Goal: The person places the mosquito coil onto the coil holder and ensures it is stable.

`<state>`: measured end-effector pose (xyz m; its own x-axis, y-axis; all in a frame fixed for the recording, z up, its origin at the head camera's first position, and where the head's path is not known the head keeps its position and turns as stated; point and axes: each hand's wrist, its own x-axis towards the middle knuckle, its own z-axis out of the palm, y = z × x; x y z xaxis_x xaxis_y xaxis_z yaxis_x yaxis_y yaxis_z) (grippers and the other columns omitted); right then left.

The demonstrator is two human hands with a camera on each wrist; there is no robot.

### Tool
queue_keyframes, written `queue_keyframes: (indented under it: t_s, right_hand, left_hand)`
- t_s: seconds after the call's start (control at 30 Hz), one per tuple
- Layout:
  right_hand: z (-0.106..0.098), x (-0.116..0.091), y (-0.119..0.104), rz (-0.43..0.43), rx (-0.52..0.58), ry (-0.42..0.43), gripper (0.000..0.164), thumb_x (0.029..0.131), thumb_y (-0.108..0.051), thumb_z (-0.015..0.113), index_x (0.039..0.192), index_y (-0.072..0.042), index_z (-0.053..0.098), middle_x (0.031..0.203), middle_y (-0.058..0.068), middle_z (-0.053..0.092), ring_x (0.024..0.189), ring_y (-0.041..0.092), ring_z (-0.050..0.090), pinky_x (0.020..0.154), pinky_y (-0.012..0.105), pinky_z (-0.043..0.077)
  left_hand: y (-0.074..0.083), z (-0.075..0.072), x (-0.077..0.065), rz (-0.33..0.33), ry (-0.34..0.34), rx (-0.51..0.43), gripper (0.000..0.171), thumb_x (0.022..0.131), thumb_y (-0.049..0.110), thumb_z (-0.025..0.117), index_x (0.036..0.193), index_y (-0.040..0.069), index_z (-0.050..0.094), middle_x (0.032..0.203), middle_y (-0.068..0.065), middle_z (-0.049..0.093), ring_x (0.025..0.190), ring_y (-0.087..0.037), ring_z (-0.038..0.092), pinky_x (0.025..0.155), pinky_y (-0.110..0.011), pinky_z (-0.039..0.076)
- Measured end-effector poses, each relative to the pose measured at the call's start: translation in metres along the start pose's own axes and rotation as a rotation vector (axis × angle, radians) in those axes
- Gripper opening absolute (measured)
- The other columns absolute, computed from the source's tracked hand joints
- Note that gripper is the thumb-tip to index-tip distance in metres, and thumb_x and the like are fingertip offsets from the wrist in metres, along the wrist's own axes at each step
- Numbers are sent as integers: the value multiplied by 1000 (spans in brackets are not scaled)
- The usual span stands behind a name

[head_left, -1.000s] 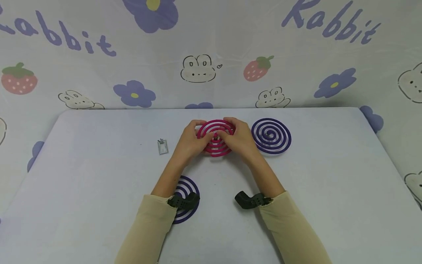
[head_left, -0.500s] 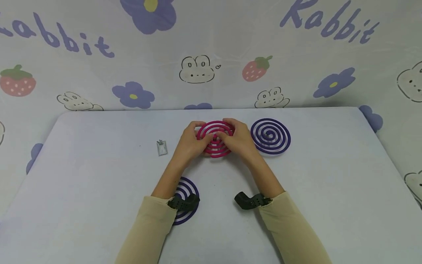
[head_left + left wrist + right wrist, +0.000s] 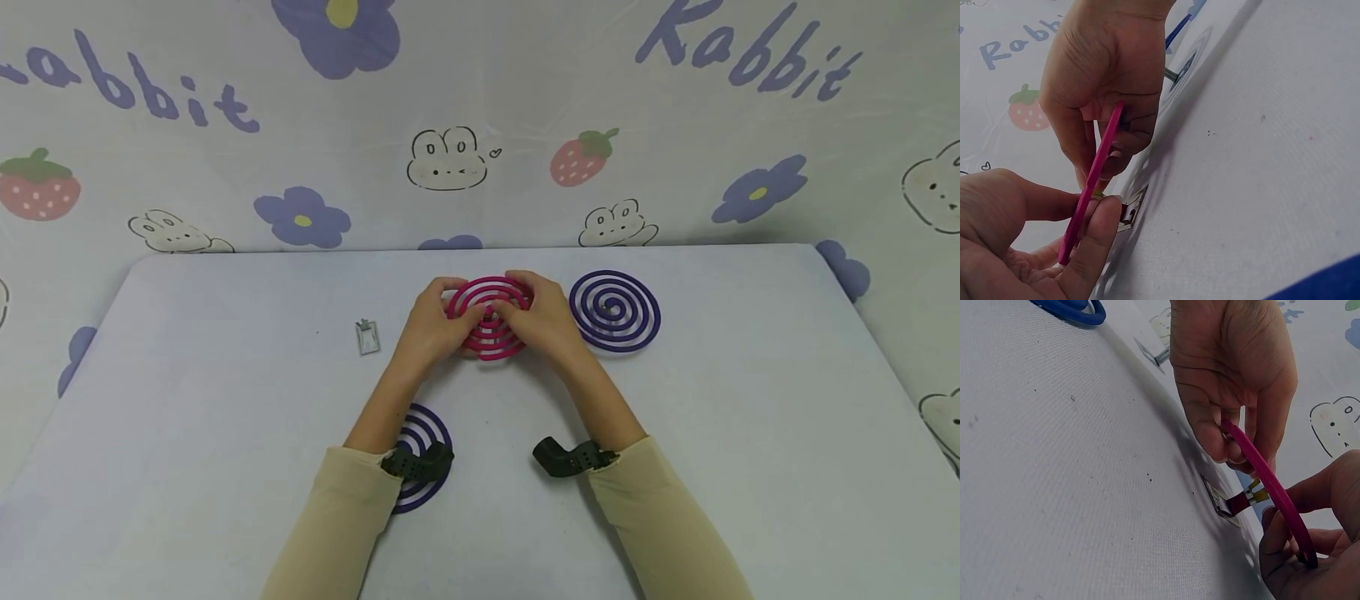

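A pink mosquito coil (image 3: 1102, 153) is held by both hands at the back middle of the table. My left hand (image 3: 438, 321) grips its left edge and my right hand (image 3: 547, 317) grips its right edge, fingers curled under the rim. Both thumbs press near the coil's centre from above. Below it, in the right wrist view, a small metal stand (image 3: 1217, 503) sits on the table with its tab rising toward the coil's middle. That meeting point is partly hidden by fingers.
A purple coil (image 3: 613, 308) lies right of my hands, raised on a stand. Another small metal stand (image 3: 367, 337) sits to the left. A second purple coil (image 3: 432, 414) lies in front, partly under the left wrist's black camera (image 3: 420, 462). A printed curtain (image 3: 517, 92) hangs behind the table.
Both hands keep their hold on the pink coil with barely any movement; the thumbs shift slightly near its centre. The head view drifts a little.
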<state>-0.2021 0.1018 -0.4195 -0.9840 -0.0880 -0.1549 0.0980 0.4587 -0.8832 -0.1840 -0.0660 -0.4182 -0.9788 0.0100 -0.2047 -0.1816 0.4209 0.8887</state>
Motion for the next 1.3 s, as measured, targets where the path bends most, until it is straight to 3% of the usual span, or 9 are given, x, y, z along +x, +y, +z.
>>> queue_keyframes:
  t_s: [0.53, 0.9, 1.13, 1.3]
  right_hand:
    - [0, -1, 1, 54, 53, -25, 58, 100, -17, 70, 154, -6, 53, 157, 16, 57, 146, 32, 54, 124, 46, 45]
    - [2, 0, 1, 68, 131, -7, 56, 100, -13, 70, 153, -4, 54, 153, 17, 59, 143, 31, 55, 123, 45, 47]
    - [4, -2, 0, 35, 83, 18, 56, 100, -14, 70, 153, -5, 54, 153, 18, 59, 143, 32, 56, 121, 46, 49]
    - [3, -3, 0, 35, 83, 14, 56, 100, -13, 70, 153, -4, 54, 153, 18, 58, 144, 32, 55, 121, 47, 48]
  left_hand:
    - [-2, 1, 0, -29, -18, -101, 54, 102, 20, 70, 150, 8, 49, 137, -24, 67, 109, -37, 76, 65, -27, 65]
    - [-3, 1, 3, -43, -49, -171, 55, 103, 19, 69, 153, 9, 47, 141, -25, 62, 112, -40, 75, 64, -29, 66]
    - [-3, 1, 3, -33, -50, -165, 55, 103, 17, 69, 153, 8, 47, 139, -25, 62, 111, -39, 74, 61, -29, 65]
    - [-3, 2, 2, -12, -30, -142, 54, 103, 17, 69, 152, 8, 48, 132, -25, 63, 102, -35, 75, 59, -28, 64]
